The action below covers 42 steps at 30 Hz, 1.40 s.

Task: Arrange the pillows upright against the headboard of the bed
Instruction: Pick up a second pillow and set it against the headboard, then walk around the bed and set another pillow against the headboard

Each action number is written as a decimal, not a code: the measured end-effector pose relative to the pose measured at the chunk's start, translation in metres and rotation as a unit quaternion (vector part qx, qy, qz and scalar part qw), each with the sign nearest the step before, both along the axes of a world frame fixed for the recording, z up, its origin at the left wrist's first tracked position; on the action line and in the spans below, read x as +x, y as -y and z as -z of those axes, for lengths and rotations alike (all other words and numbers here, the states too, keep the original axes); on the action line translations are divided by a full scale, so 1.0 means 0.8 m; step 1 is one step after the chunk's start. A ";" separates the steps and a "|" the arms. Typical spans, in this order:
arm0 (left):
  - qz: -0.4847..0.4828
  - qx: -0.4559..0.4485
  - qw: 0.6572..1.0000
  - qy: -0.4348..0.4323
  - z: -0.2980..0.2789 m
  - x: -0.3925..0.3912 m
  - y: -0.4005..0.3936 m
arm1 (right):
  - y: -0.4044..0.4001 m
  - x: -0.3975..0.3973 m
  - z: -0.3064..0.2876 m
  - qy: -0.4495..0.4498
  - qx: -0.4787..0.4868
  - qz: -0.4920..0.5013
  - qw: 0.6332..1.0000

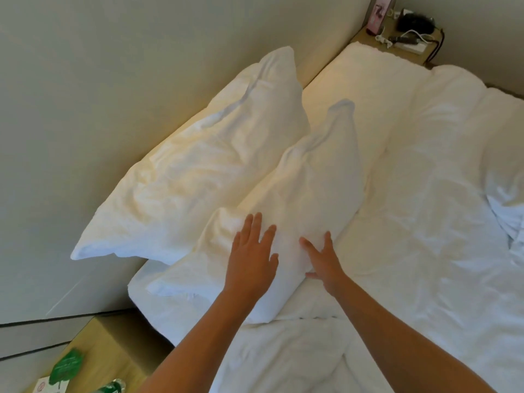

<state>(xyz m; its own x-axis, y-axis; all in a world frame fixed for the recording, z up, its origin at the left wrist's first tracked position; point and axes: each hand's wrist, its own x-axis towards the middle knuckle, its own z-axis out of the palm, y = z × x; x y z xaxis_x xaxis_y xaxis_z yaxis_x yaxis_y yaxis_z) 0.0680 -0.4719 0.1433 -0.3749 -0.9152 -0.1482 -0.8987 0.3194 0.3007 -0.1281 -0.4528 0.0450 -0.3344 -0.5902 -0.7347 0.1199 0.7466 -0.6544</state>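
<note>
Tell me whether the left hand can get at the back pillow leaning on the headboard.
Probably yes. The left hand lies flat and open on the front pillow; the back pillow stands just beyond it against the headboard, nothing between.

On the bed [425, 222], 1 pillow [198, 171] leans against the headboard [85, 95]; a 2nd pillow [297, 194] lies before it.

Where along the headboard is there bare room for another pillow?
The sheet is bare between the back pillow and the far nightstand, along the headboard. The near end is crowded: the front pillow, under the left hand and right hand, leans on the back one.
</note>
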 end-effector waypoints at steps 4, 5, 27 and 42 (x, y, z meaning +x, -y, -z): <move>0.030 0.024 0.997 0.065 0.034 0.024 0.002 | 0.015 0.018 0.010 0.076 -0.011 0.028 0.997; 0.033 0.017 0.997 0.067 0.039 0.032 0.008 | 0.023 0.023 0.011 0.078 -0.018 0.030 0.996; 0.001 0.218 0.973 -0.079 -0.032 -0.008 0.021 | -0.120 -0.018 -0.108 -0.181 0.028 -0.151 0.971; 0.255 0.484 0.825 -0.143 -0.109 -0.192 -0.530 | -0.830 0.061 -0.208 -0.219 0.106 0.374 0.895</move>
